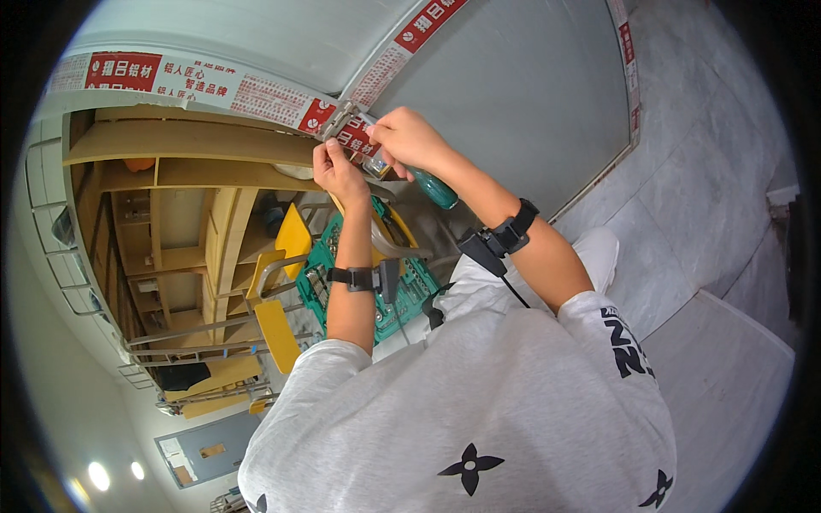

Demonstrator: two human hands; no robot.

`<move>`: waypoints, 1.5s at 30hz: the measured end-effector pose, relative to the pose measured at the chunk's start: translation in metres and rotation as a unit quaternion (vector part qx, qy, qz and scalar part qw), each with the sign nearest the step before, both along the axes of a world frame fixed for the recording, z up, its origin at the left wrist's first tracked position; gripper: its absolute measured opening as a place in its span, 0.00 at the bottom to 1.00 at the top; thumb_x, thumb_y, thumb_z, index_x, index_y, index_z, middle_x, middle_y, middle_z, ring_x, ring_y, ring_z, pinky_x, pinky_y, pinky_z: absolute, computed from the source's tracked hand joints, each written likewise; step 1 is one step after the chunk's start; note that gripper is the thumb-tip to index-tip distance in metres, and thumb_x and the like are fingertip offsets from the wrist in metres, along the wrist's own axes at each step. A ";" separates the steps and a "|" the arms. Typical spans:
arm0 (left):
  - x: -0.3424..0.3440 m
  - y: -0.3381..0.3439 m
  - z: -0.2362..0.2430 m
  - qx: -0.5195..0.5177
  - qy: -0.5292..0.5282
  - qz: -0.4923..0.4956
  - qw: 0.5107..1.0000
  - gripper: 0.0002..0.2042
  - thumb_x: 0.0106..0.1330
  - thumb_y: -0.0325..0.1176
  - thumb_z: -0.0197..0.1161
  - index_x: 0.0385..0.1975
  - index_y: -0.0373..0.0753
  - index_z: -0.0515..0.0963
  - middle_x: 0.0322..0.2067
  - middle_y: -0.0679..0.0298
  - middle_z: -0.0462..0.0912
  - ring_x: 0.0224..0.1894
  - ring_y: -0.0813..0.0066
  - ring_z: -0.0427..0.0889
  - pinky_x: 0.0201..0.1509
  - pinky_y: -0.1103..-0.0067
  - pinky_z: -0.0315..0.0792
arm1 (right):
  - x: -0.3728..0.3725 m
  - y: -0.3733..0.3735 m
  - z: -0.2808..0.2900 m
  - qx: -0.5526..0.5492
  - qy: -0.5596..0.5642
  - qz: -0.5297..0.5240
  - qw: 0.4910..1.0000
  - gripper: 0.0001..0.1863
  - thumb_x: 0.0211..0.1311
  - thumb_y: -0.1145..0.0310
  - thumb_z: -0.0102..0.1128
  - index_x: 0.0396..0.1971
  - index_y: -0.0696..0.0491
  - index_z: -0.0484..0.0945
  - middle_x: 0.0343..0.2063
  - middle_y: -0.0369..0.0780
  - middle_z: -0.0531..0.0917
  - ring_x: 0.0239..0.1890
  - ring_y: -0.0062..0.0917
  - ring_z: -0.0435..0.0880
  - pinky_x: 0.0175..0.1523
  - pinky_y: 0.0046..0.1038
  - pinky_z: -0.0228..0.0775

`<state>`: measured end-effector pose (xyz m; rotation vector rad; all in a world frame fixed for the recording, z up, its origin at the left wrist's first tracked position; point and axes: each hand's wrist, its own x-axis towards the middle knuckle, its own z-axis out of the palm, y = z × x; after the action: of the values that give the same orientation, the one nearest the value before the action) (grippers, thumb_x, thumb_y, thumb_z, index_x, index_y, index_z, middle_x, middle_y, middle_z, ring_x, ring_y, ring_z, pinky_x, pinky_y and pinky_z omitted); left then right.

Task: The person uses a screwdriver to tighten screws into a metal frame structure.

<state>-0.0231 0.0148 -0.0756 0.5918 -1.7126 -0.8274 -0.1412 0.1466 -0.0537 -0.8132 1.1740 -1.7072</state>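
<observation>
A small metal hinge [338, 120] sits at the corner where the taped metal frame strips meet. Just below it, my left hand [342, 178] is closed in a pinch with its fingertips at the hinge's lower end. Whatever those fingers hold is too small to make out. My right hand [413, 141] is wrapped round a tool with a thick dark green handle [434, 188], whose butt sticks out below the palm. Its front end points toward the hinge and is mostly hidden by my fingers. Both forearms wear black straps with small boxes.
A grey panel [513, 94] framed in red-and-white taped strips [629, 60] stands ahead. Below my arms, an open green tool case [321, 256] lies by yellow-seated chairs [275, 333]. Wooden shelving [180, 214] stands on the left. Grey marbled floor tiles [693, 188] extend to the right.
</observation>
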 end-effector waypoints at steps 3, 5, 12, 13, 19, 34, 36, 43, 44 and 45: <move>0.000 0.000 0.000 0.000 -0.008 0.013 1.000 0.11 0.71 0.32 0.54 0.27 0.32 0.73 0.22 0.71 0.72 0.25 0.85 0.65 0.28 0.84 0.63 | -0.001 0.001 0.004 0.006 -0.003 -0.017 1.000 0.16 0.67 0.67 0.48 0.26 0.64 0.75 0.11 0.39 0.75 0.08 0.23 0.73 0.10 0.27 0.63; 0.000 -0.001 0.000 -0.005 0.000 0.001 1.000 0.11 0.71 0.32 0.54 0.27 0.32 0.73 0.21 0.71 0.72 0.24 0.86 0.65 0.27 0.84 0.63 | -0.001 0.000 0.006 0.007 -0.003 -0.024 1.000 0.16 0.67 0.67 0.48 0.26 0.64 0.75 0.11 0.39 0.75 0.08 0.23 0.73 0.10 0.27 0.63; 0.001 0.001 0.002 -0.010 0.001 -0.014 1.000 0.12 0.71 0.33 0.54 0.26 0.33 0.72 0.21 0.72 0.71 0.24 0.87 0.64 0.25 0.85 0.61 | -0.013 -0.008 0.007 0.003 0.068 -0.016 0.998 0.16 0.66 0.67 0.48 0.24 0.64 0.75 0.10 0.39 0.74 0.07 0.23 0.73 0.10 0.28 0.63; 0.001 0.001 0.003 -0.004 -0.008 -0.022 1.000 0.12 0.71 0.33 0.54 0.26 0.33 0.72 0.21 0.72 0.71 0.24 0.87 0.64 0.25 0.85 0.62 | -0.014 -0.008 0.007 0.005 0.086 -0.014 0.996 0.16 0.66 0.67 0.48 0.23 0.64 0.74 0.10 0.39 0.74 0.07 0.23 0.73 0.10 0.28 0.63; 0.005 0.000 0.008 -0.067 -0.066 -0.003 0.996 0.13 0.72 0.34 0.54 0.26 0.33 0.71 0.21 0.71 0.70 0.25 0.85 0.65 0.26 0.84 0.64 | -0.015 -0.011 0.011 -0.002 0.133 -0.016 0.991 0.18 0.67 0.68 0.47 0.20 0.64 0.73 0.09 0.39 0.73 0.07 0.24 0.74 0.11 0.28 0.64; 0.001 0.008 0.010 -0.077 -0.039 0.007 0.996 0.12 0.71 0.33 0.56 0.27 0.32 0.73 0.21 0.71 0.71 0.25 0.86 0.65 0.27 0.85 0.62 | 0.015 -0.029 -0.015 0.014 0.251 -0.284 0.925 0.09 0.59 0.67 0.56 0.28 0.58 0.79 0.20 0.52 0.80 0.24 0.49 0.80 0.33 0.44 0.73; 0.003 0.009 0.012 -0.054 -0.043 -0.002 0.998 0.13 0.71 0.34 0.55 0.26 0.32 0.72 0.22 0.72 0.69 0.25 0.85 0.62 0.28 0.84 0.59 | 0.017 -0.033 -0.012 -0.040 0.206 -0.304 0.929 0.09 0.60 0.68 0.56 0.30 0.59 0.79 0.16 0.47 0.79 0.19 0.38 0.80 0.27 0.37 0.71; 0.013 0.002 0.033 -0.039 -0.174 0.007 0.984 0.10 0.68 0.32 0.58 0.27 0.33 0.72 0.16 0.72 0.66 0.20 0.86 0.60 0.23 0.83 0.58 | 0.007 -0.054 -0.001 -0.132 0.189 -0.357 0.905 0.06 0.57 0.74 0.60 0.33 0.61 0.79 0.24 0.41 0.81 0.17 0.21 0.80 0.22 0.27 0.69; 0.013 0.000 0.035 -0.044 -0.161 0.016 0.986 0.10 0.65 0.32 0.61 0.27 0.33 0.72 0.13 0.71 0.64 0.18 0.85 0.60 0.21 0.82 0.57 | 0.005 -0.056 0.002 -0.148 0.241 -0.394 0.875 0.06 0.57 0.74 0.61 0.32 0.60 0.79 0.24 0.41 0.81 0.18 0.23 0.80 0.23 0.27 0.70; 0.015 0.000 0.040 -0.041 -0.163 0.020 0.986 0.10 0.65 0.32 0.61 0.27 0.33 0.72 0.13 0.71 0.64 0.18 0.85 0.60 0.21 0.82 0.57 | 0.006 -0.058 0.006 -0.162 0.290 -0.428 0.841 0.05 0.56 0.75 0.61 0.32 0.60 0.79 0.23 0.42 0.81 0.18 0.25 0.80 0.24 0.28 0.71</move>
<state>-0.0083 0.0143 -0.0360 0.7339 -2.0138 -0.6544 -0.1354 0.0886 -0.0474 -1.1674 1.8787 -2.5398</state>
